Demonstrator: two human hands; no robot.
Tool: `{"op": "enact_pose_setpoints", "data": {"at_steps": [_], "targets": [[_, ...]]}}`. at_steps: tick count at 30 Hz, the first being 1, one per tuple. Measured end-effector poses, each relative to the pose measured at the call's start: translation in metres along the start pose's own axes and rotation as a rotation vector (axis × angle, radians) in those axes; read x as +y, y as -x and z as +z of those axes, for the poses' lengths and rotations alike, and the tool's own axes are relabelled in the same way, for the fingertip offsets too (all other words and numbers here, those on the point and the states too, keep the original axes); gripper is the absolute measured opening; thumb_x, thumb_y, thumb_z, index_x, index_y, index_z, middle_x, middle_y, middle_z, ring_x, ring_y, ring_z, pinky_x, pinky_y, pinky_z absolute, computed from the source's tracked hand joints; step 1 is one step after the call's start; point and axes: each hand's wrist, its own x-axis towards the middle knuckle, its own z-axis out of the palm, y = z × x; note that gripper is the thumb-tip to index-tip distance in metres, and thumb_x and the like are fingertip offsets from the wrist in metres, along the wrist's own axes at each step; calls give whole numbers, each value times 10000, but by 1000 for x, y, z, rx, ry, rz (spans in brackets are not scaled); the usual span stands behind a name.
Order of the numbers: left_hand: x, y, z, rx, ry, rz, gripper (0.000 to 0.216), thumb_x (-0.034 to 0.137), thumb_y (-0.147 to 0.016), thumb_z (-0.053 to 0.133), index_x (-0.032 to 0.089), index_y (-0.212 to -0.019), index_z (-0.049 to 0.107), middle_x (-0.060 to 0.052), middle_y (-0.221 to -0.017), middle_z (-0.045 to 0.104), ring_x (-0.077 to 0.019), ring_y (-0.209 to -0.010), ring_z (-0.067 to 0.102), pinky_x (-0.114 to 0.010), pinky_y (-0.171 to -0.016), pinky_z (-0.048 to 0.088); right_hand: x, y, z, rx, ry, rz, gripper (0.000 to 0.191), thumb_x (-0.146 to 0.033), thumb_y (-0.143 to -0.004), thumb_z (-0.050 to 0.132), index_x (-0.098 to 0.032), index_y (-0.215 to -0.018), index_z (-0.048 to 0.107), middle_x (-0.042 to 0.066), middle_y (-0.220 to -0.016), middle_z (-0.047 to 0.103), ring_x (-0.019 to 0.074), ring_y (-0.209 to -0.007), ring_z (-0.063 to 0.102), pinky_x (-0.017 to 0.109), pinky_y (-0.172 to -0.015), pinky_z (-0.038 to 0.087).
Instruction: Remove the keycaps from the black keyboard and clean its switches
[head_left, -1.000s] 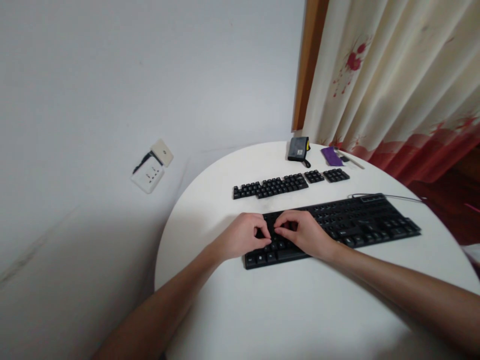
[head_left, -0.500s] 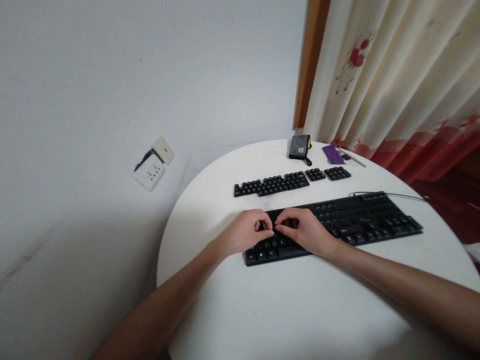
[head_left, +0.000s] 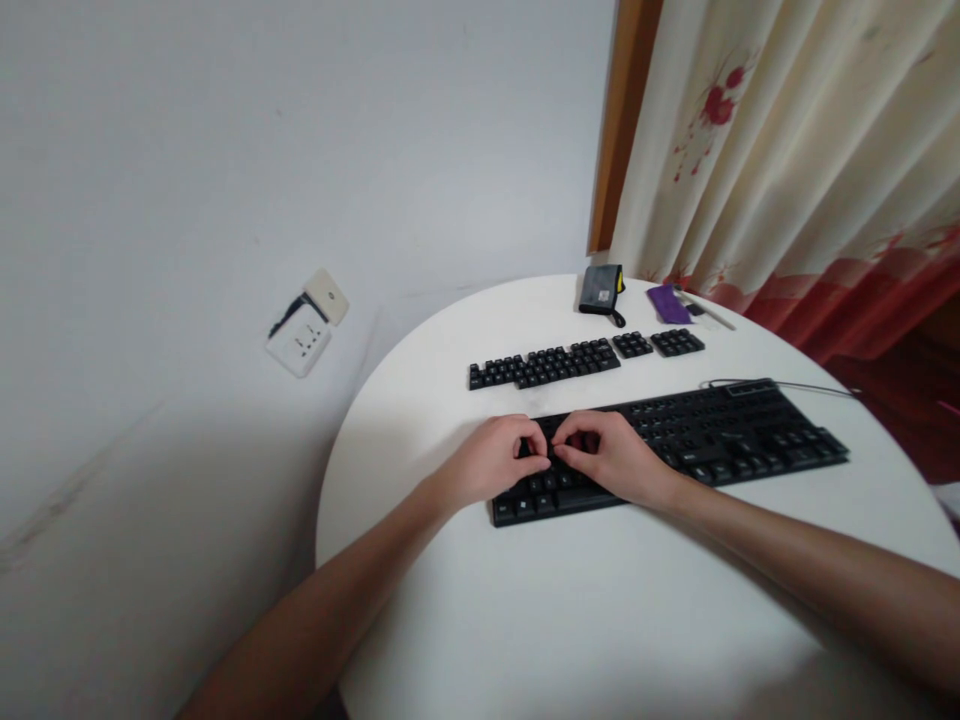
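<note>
your left hand [head_left: 495, 458] and right hand [head_left: 613, 455] meet over the left part of the black keyboard [head_left: 750, 420], their fingertips just beside each other. each grip has thumb and fingers drawn into a pinch; whether a key sits between them, you cannot tell from here. the keyboard lies at a slant on the white worktop [head_left: 480, 620], its near left corner well inside the curved left edge. a broad white stretch runs from its near edge toward you, with your right forearm slanting across it. past its far edge, a narrower white band separates it from the loose keycaps [head_left: 556, 366], lined up in three blocks. beyond those, near the far rim, stand a dark pouch [head_left: 600, 290] and a purple packet [head_left: 669, 305]. the cable [head_left: 806, 385] trails off to the right edge.
</note>
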Motion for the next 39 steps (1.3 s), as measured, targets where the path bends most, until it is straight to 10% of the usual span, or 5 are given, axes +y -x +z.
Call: {"op": "enact_pose_setpoints", "data": {"at_steps": [39], "targets": [[-9,-1,-3,-28,71,3,123,237,-839,615,187,-853,726,15,-740,632,-108,-628,508,-228,-567,362,1,3,-2,-117,133,-157,100,-165,-854,631,-197,-847,726,35,-850,682,154,-768,618,274,-735,472]]}}
